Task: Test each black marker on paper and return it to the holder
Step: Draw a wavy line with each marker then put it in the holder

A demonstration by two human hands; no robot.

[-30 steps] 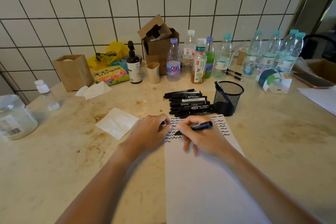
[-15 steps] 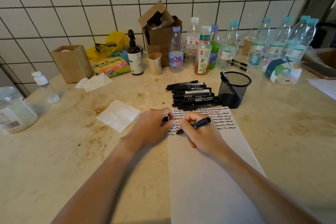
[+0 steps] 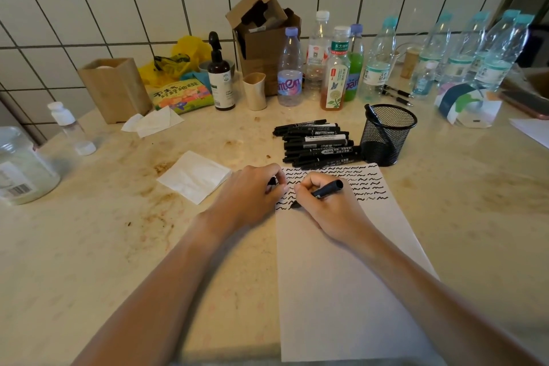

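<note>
Several bottles (image 3: 332, 68) ranged along the tiled wall, one label reading "东方树叶", another cut off at "nten". Chinese print too small to read on the loose markers (image 3: 315, 142) piled flat on the bench (image 3: 118, 246), touching the mesh holder (image 3: 386, 135) (one marker leaning inside). Right hand (image 3: 332, 208) fingers pinching a black marker (image 3: 326, 189), tip down on the paper (image 3: 341, 291) among wavy black lines. Left hand (image 3: 246, 196) curled on the paper's edge, fingers closed round something small and black, probably the cap. Folded tissue (image 3: 194, 176) just left.
</note>
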